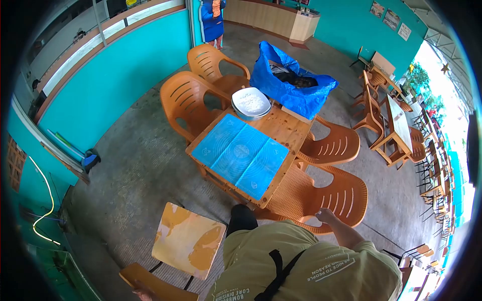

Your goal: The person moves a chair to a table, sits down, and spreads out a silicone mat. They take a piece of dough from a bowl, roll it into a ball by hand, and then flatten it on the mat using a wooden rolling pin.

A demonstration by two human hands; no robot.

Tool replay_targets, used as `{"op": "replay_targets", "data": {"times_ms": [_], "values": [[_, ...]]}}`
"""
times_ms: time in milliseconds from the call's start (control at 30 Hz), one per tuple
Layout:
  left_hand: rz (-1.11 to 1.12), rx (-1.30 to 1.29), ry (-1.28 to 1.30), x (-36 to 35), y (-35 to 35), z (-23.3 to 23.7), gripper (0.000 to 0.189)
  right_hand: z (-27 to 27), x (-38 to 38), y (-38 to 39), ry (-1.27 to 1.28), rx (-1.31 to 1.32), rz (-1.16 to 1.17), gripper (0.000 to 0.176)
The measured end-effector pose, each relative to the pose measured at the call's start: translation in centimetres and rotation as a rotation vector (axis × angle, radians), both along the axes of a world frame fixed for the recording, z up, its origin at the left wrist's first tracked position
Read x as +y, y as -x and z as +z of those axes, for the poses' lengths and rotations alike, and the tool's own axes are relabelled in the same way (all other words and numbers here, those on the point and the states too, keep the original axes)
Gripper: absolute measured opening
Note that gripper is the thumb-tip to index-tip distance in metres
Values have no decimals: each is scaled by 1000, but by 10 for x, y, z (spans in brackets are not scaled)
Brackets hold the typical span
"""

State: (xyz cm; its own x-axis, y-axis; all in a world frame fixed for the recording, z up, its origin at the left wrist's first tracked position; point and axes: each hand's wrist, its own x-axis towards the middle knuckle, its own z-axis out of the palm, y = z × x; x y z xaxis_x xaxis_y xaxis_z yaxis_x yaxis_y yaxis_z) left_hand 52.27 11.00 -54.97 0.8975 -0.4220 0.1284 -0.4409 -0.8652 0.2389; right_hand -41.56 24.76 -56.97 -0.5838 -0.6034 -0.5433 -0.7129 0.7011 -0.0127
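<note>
In the head view, the left hand (144,295) is at the bottom edge, against the backrest of a wooden chair (188,240) whose seat finish is worn in patches. It is partly cut off, so how far its grip is closed cannot be told. The right hand (325,215) is over the near orange plastic armchair (346,203), its grip drawn in with the fingers curled and nothing visible in it; whether it touches the armchair cannot be told.

Ahead of the person, whose olive T-shirt (311,261) fills the bottom of the view, a blue baking mat (242,153) with printed circles and visible creases lies flat on the wooden worktop (285,131). Just beyond it sits a white square bowl (251,102) of white powder, resting on a round metal bowl (257,118). Beside these, at the far end, stands an open blue bag (301,98) with dark contents. More orange plastic armchairs (183,98) line both long sides of the worktop. A brush with a blue head (91,160) is by the teal wall (120,65) to the left.
</note>
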Motion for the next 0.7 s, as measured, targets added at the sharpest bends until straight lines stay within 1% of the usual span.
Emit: {"op": "replay_targets", "data": {"times_ms": [100,167,200,233,267,300,333,367,400,433,467,500,533,567,600,633,667,700], "values": [[-4,-67,-3,-12,6,1,65,-22,2,11,57,-34,58,51],[-18,-121,-8,-22,11,0,64,-32,-7,15,133,-66,-29,47],[-32,-155,-4,-29,13,-6,63,-28,-17,14,142,-71,-33,47],[-62,-199,2,-39,14,-12,62,-25,-27,13,241,-73,-59,44],[-111,-250,10,-50,15,-26,62,-18,-36,8,332,-74,-86,41],[-192,-315,21,-65,10,-49,61,-24,-36,8,412,-76,-111,38],[-323,-382,35,-90,9,-78,61,-30,-48,14,394,-82,-111,38],[-477,-399,38,-118,17,-101,60,-61,-59,33,500,-26,61,37],[-638,-351,38,-138,37,-114,60,-81,-66,41,603,24,234,36],[-717,-251,42,-151,74,-121,49,-55,-91,25,622,-5,71,35],[-997,293,-81,-188,73,-141,38,-12,-136,7,638,-29,-99,35],[-1015,391,-274,-216,88,-169,34,-2,-168,4,625,-67,-122,35],[-1115,324,-75,-226,121,-181,33,3,-198,3,615,-99,-147,35],[-1118,407,-280,-247,145,-180,31,7,-231,1,626,-146,-147,34],[-1194,352,-236,-264,146,-223,31,11,-260,-8,639,-192,-154,34],[-1215,438,-352,-288,159,-233,32,14,-292,-18,623,-182,-178,34],[-1201,444,-359,-304,168,-250,40,17,-321,-31,604,-153,-124,33],[-1181,463,-509,-326,177,-262,52,21,-349,-44,580,-123,-66,31]]}}
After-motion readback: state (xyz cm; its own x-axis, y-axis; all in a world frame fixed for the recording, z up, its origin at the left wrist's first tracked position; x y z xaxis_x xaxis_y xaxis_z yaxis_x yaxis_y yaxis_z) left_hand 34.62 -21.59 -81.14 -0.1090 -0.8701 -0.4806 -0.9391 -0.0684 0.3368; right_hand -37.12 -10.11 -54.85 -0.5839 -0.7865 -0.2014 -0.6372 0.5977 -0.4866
